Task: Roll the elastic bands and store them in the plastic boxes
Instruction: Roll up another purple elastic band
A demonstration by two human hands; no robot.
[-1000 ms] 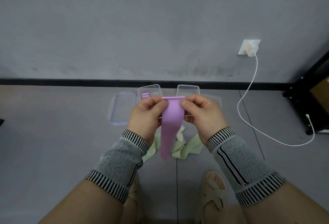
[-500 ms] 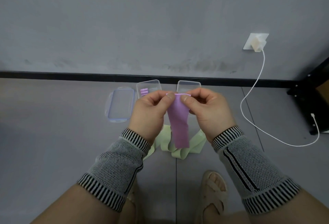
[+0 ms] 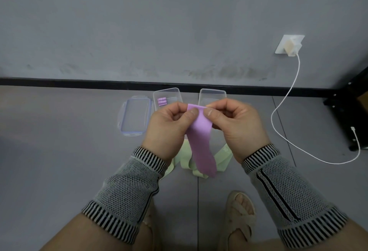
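Since the earlier frame the hanging tail of the purple band (image 3: 200,141) has swung toward the right; its top edge stays pinched between thumb and curled fingers of the left hand (image 3: 169,129) and right hand (image 3: 237,127), held between them above the floor; green bands (image 3: 223,157) lie beneath; two open plastic boxes (image 3: 212,96) stand beyond, the left one holding purple rolls (image 3: 162,101).

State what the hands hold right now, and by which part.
Both hands, left and right, pinch the purple elastic band at its top edge, one at each upper corner, thumbs in front. The rest of the band hangs free below.
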